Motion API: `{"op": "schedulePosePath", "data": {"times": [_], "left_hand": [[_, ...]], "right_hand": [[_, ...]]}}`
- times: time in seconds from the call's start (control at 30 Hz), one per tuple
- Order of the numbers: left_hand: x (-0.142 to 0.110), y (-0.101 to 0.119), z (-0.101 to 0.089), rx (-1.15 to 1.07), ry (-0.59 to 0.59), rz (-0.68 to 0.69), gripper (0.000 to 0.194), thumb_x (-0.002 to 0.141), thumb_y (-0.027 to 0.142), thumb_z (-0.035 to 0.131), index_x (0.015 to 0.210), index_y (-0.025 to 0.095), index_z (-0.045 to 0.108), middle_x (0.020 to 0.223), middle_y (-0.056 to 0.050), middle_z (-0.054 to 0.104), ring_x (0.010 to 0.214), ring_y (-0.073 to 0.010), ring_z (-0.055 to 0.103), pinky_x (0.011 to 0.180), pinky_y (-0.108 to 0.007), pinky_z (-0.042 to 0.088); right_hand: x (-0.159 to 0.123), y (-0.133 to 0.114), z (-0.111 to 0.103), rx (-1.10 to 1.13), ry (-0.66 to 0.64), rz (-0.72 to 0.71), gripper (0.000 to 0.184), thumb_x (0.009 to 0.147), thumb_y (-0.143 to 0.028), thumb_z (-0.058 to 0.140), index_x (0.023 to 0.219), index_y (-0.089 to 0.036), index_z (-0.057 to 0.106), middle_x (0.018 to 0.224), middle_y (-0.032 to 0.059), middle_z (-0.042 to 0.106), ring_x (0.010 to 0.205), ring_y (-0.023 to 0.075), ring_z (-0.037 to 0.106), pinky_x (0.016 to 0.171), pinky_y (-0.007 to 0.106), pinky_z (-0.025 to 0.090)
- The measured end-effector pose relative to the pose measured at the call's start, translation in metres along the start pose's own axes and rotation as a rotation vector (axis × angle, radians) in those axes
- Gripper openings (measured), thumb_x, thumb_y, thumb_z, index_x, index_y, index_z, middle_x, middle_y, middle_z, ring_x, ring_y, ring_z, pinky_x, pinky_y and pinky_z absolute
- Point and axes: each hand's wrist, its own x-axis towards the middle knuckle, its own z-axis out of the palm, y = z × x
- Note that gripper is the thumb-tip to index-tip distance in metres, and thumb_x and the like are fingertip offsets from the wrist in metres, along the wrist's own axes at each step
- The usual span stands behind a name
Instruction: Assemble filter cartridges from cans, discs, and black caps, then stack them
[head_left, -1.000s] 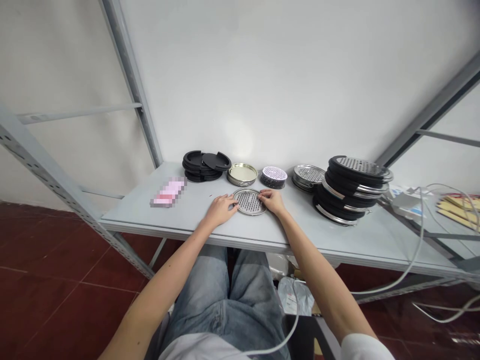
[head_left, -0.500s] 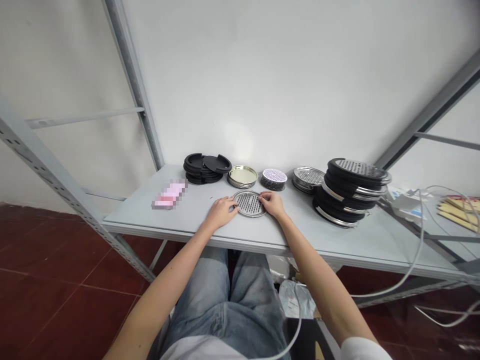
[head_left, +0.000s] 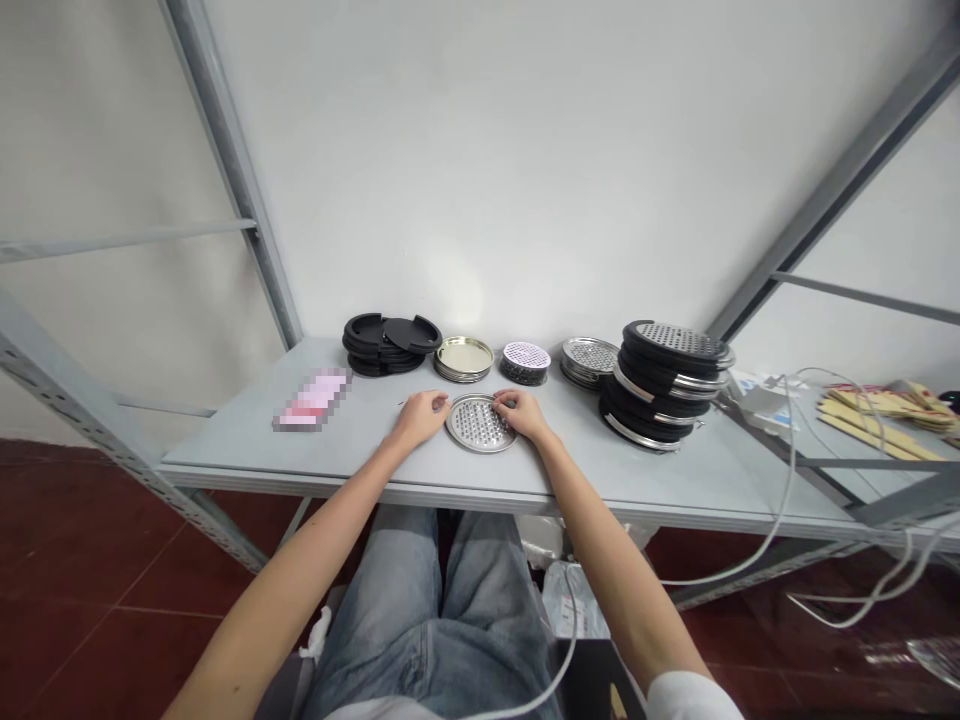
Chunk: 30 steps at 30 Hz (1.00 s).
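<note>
A round, shiny metal grater plate [head_left: 480,430] with a raised rim and many holes lies on the grey tabletop in front of me. My right hand [head_left: 523,413] pinches its upper right rim between thumb and fingers. At the upper left rim is my left hand [head_left: 421,416], its fingers curled and the tips drawn together; whether they hold something small or touch the rim, I cannot make out. Behind the plate stand a stack of plain gold-coloured round lids [head_left: 464,357], a short black stack topped by a pale lilac perforated disc [head_left: 526,357], and a stack of similar perforated metal plates [head_left: 589,356].
Black notched rings [head_left: 390,342] are piled at the back left, near a blurred pink item [head_left: 311,400]. On the right rises a tall stack of black rings and metal plates [head_left: 664,385]. A white cable [head_left: 787,480] hangs over the front edge. Grey shelf posts [head_left: 240,180] frame both sides.
The view has turned a little to the right, so everything appears shifted left. My left fingers have curled in and back from the plate's left side. My right hand keeps its pinch.
</note>
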Motion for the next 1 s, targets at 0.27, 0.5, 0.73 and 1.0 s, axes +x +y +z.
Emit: {"op": "schedulePosePath", "data": {"times": [0.27, 0.5, 0.73, 1.0], "left_hand": [[0.048, 0.02, 0.004, 0.247, -0.312, 0.069, 0.028, 0.082, 0.032, 0.064, 0.102, 0.016, 0.073, 0.097, -0.009, 0.074, 0.091, -0.0216, 0.067, 0.083, -0.027, 0.048], [0.055, 0.022, 0.002, 0.247, -0.388, 0.073, 0.027, 0.081, 0.035, 0.064, 0.099, 0.016, 0.075, 0.089, -0.007, 0.074, 0.083, -0.02, 0.066, 0.078, -0.027, 0.048], [0.059, 0.02, 0.003, 0.242, -0.408, 0.059, 0.028, 0.081, 0.03, 0.065, 0.103, 0.015, 0.073, 0.094, -0.008, 0.074, 0.087, -0.0201, 0.067, 0.079, -0.027, 0.049], [0.056, 0.025, 0.004, 0.327, -0.372, 0.093, 0.024, 0.079, 0.029, 0.066, 0.099, 0.018, 0.074, 0.093, -0.006, 0.074, 0.086, -0.0196, 0.067, 0.077, -0.025, 0.049]], "right_hand": [[-0.002, -0.004, -0.003, -0.042, -0.013, -0.029, 0.01, 0.076, -0.021, 0.064, 0.07, -0.02, 0.072, 0.1, 0.0055, 0.073, 0.094, 0.0192, 0.068, 0.092, 0.032, 0.049], [-0.003, -0.008, -0.005, -0.051, -0.034, -0.039, 0.012, 0.077, -0.019, 0.062, 0.072, -0.019, 0.072, 0.098, 0.0058, 0.073, 0.093, 0.0202, 0.067, 0.09, 0.032, 0.049], [-0.004, -0.01, -0.005, -0.063, -0.025, -0.03, 0.01, 0.076, -0.02, 0.063, 0.071, -0.02, 0.072, 0.099, 0.0047, 0.073, 0.094, 0.0198, 0.068, 0.09, 0.031, 0.049], [-0.002, -0.006, -0.004, -0.052, -0.025, -0.045, 0.011, 0.076, -0.02, 0.063, 0.07, -0.021, 0.072, 0.096, 0.0044, 0.074, 0.093, 0.0204, 0.068, 0.09, 0.032, 0.05]]}}
